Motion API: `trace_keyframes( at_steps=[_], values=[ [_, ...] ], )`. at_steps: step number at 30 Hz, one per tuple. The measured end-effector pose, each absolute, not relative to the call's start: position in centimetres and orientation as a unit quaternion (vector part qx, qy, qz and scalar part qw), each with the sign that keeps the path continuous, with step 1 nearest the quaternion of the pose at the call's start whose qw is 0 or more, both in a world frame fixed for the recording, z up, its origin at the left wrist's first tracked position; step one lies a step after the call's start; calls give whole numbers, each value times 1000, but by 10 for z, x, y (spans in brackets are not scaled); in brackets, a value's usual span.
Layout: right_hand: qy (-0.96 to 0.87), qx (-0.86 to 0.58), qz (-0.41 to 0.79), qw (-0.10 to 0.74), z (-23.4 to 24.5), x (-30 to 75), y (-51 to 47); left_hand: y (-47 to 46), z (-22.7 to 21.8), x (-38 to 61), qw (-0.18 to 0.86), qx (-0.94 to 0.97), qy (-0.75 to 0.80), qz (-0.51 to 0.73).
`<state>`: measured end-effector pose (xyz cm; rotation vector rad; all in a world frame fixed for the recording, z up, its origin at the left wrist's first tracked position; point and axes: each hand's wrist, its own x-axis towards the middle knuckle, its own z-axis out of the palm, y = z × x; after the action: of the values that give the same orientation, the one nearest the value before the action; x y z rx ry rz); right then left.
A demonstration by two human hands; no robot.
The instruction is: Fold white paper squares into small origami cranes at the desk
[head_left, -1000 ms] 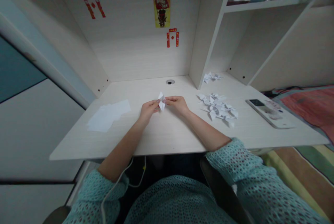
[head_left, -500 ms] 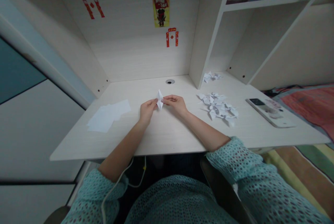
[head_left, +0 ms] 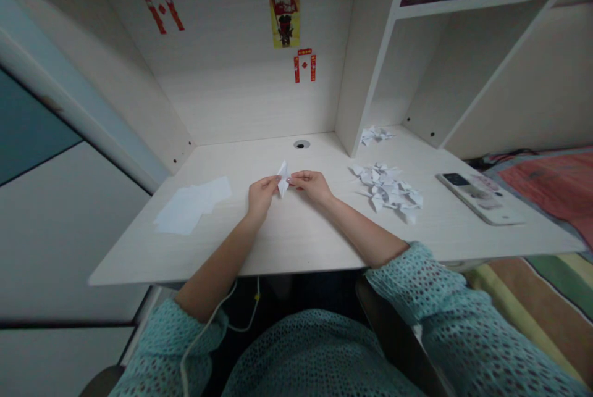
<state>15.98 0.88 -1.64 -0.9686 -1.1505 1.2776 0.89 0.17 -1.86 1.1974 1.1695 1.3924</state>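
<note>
Between my two hands, just above the middle of the desk, is a small folded white paper (head_left: 283,179), pointed at top and bottom. My left hand (head_left: 262,194) pinches its left side with thumb and fingers. From the other side, my right hand (head_left: 312,184) pinches the right edge of the same paper. The fingers hide parts of its folds. To the left lies a stack of flat white paper sheets (head_left: 188,205), loosely fanned. A heap of folded white paper pieces (head_left: 389,189) sits to the right of my right forearm.
A smartphone (head_left: 479,198) lies near the desk's right side. More folded papers (head_left: 376,136) rest at the back beside the upright shelf panel (head_left: 368,70). Behind my hands is a round cable hole (head_left: 302,144). A white cable (head_left: 199,335) hangs over my left sleeve.
The folded paper has changed shape slightly, its right side now less spread and its top tilted a little. Both hands stay at nearly the same place, still pinching it.
</note>
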Motion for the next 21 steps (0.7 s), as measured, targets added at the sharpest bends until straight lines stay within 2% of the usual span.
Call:
trace_keyframes(
  at_steps=[12,21],
  values=[
    [-472,-395,501,608,-9,162,5,-10,-9,13,489,531,490,489],
    [-526,-397,459,596,-5,162,3,-11,-5,14,466,544,481,505]
  ],
)
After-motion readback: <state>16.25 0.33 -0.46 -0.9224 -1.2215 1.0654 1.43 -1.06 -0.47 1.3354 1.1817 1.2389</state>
